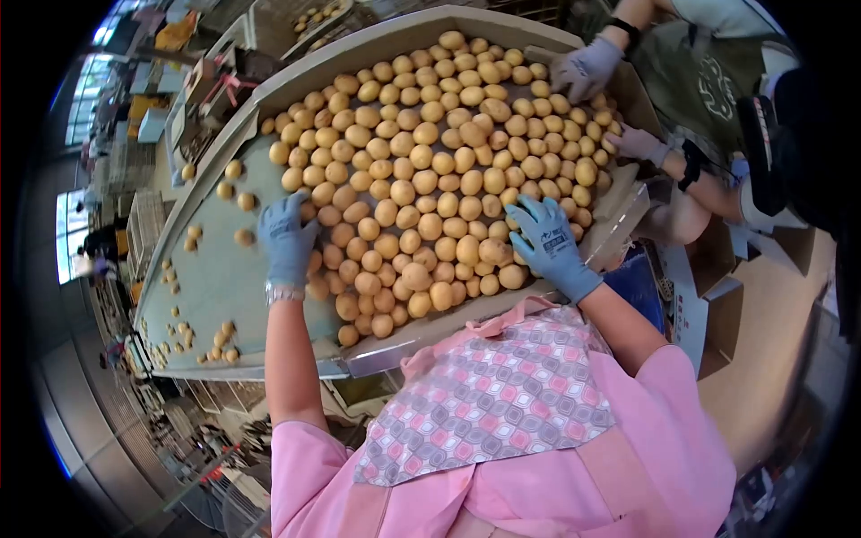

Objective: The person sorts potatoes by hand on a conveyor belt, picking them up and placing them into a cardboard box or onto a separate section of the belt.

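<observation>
Many round yellow-orange fruits point(421, 179) lie packed together on a wide sorting table with a raised padded rim point(448, 318). My left hand point(287, 238), in a blue-grey glove, rests at the left edge of the pile, its fingers spread beside the fruits and nothing visible in its grasp. My right hand point(545, 238), in a blue glove, lies over the fruits at the right of the pile with fingers apart. Its fingertips touch fruits, and those under the palm are hidden.
A greenish belt point(202, 278) with scattered fruits stretches left. Across the table at upper right, a co-worker's gloved hands point(587, 70) reach onto the pile. Open cardboard boxes point(717, 323) stand at right, beside a blue crate point(635, 287). Crates fill the left background.
</observation>
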Demonstrator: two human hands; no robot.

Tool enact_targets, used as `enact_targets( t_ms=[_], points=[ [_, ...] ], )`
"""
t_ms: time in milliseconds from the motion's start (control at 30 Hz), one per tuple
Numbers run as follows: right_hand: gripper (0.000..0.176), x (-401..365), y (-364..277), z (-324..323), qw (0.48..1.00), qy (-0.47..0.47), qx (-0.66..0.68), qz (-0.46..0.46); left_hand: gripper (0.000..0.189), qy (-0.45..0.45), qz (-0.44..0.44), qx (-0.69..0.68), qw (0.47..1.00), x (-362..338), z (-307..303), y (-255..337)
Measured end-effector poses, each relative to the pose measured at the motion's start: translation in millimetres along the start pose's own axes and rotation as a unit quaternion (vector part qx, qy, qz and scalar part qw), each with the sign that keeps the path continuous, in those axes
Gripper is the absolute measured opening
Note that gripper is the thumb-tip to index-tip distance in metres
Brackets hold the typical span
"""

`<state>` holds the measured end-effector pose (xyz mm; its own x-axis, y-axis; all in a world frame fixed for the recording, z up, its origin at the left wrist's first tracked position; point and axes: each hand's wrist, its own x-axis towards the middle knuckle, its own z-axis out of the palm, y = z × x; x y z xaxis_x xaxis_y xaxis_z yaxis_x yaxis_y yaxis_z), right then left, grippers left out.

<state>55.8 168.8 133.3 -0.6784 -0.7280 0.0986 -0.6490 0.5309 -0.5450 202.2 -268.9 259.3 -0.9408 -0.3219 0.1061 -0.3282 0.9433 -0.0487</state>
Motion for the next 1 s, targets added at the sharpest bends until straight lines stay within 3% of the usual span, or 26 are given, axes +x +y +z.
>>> enact_targets(
  t_ms=[33,133,167,233,267,333,400,433,500,533,567,633,700,800,867,933,1000],
  points=[
    [0.061,-1,2,-3,0.999,0.009,0.031,-0.003,0.051,0.016,-0.024,0.008,1.0,-4,-6,1],
    [0.078,5,4,-1,0.974,0.104,0.19,0.07,0.05,0.11,-0.048,-0.122,0.985,-19,-23,17],
    [0.091,8,5,-7,0.973,0.111,0.177,0.102,0.051,0.111,-0.06,-0.205,0.971,-23,-24,24],
    [0.091,11,8,-6,0.932,0.169,0.264,0.184,0.054,0.108,-0.09,-0.366,0.92,-39,-24,48],
    [0.091,16,12,-5,0.905,0.198,0.305,0.221,0.061,0.066,-0.153,-0.541,0.824,-48,-16,61],
    [0.089,25,20,4,0.894,0.224,0.294,0.254,0.059,-0.031,-0.251,-0.691,0.677,-58,-30,93],
    [0.085,41,7,-11,0.878,0.219,0.322,0.278,0.051,-0.059,-0.285,-0.781,0.552,-71,-28,107],
    [0.067,39,3,-3,0.946,0.173,0.211,0.176,0.048,-0.067,-0.308,-0.815,0.486,-79,-21,110],
    [0.051,30,-27,5,0.976,0.066,0.203,-0.029,0.046,-0.056,-0.351,-0.829,0.432,-93,-12,114],
    [0.047,33,-51,-8,0.989,-0.028,0.132,-0.061,0.045,-0.051,-0.37,-0.835,0.404,-99,-10,116],
    [0.044,41,-69,-21,0.987,-0.12,0.059,-0.092,0.044,-0.053,-0.366,-0.794,0.482,-105,-9,117],
    [0.043,47,-70,-4,0.976,-0.015,0.084,-0.202,0.043,-0.055,-0.302,-0.734,0.605,-117,-3,112],
    [0.038,53,-74,23,0.956,0.044,0.112,-0.266,0.042,-0.029,-0.32,-0.73,0.603,-120,-15,120],
    [0.033,86,-93,37,0.944,0.053,0.14,-0.294,0.039,-0.056,-0.369,-0.758,0.536,-121,-20,122],
    [0.035,123,-111,46,0.929,0.08,0.204,-0.297,0.039,-0.022,-0.263,-0.607,0.749,-120,-16,137],
    [0.037,165,-128,61,0.937,0.058,0.201,-0.281,0.041,-0.018,-0.356,-0.753,0.553,-117,-13,141],
    [0.041,216,-148,49,0.957,-0.036,0.094,-0.272,0.042,-0.008,-0.361,-0.73,0.581,-117,-11,146]
  ],
)
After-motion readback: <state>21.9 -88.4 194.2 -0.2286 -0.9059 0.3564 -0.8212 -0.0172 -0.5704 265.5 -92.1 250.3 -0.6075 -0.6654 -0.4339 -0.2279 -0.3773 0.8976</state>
